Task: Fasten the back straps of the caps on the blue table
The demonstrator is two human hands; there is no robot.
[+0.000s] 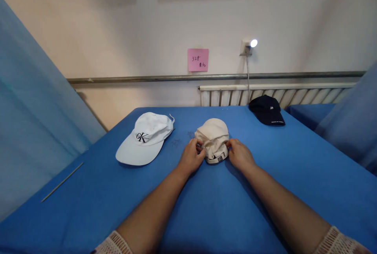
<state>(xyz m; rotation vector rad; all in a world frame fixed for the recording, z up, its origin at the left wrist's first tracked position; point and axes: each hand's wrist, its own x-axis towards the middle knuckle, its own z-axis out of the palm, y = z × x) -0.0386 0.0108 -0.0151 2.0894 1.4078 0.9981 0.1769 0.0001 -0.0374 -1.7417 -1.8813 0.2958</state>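
In the middle of the blue-covered table lies a beige baseball cap, its back strap and small dark buckle facing me. My left hand pinches the cap's left edge, thumb and fingers closed together. On the opposite side, my right hand grips the right edge near the strap, fingertips partly hidden against the fabric. The cap's brim is out of sight behind its crown. To the left rests a white baseball cap with black "CK" letters, its brim pointing toward the lower left.
A black baseball cap sits at the far right corner. On the left side lies a thin stick. Behind the table are a radiator, a wall pipe and a lit plug-in lamp. Blue curtains hang at both sides.
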